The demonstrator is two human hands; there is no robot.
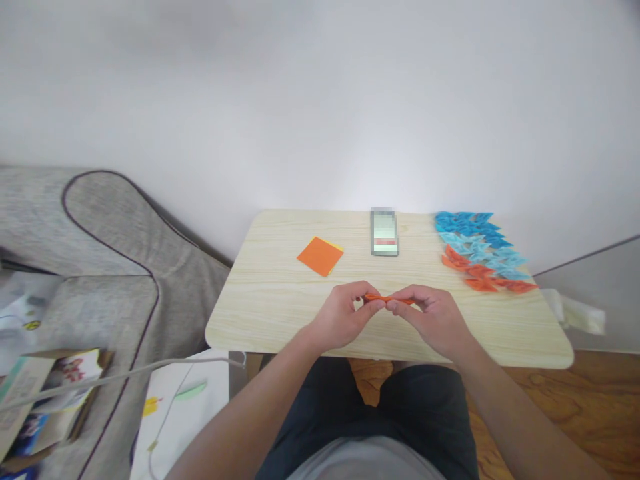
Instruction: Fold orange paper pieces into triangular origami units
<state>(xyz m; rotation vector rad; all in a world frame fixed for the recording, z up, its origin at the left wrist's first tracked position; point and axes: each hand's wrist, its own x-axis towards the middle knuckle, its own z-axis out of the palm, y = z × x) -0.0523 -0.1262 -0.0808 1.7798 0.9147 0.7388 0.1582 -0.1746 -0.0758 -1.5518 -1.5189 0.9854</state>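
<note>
Between my two hands is a narrow folded piece of orange paper point(387, 299), held just above the near half of the table. My left hand point(347, 312) pinches its left part between thumb and fingers. On the other side, my right hand point(429, 312) grips the right part the same way, the two thumbs nearly touching at the middle. Beyond the left hand lies a small stack of square paper point(320, 256), orange on top with a yellow edge showing. To the right rest folded paper pieces in rows: dark blue point(470, 227), light blue point(483, 252) and orange point(480, 275).
A phone point(385, 232) lies at the back of the pale wooden table point(270, 300), close to the wall. At left stands a grey sofa point(185, 300) with an open cardboard box point(55, 400). A white cable point(165, 363) crosses the lower left. White tissue point(580, 313) hangs beyond the right edge.
</note>
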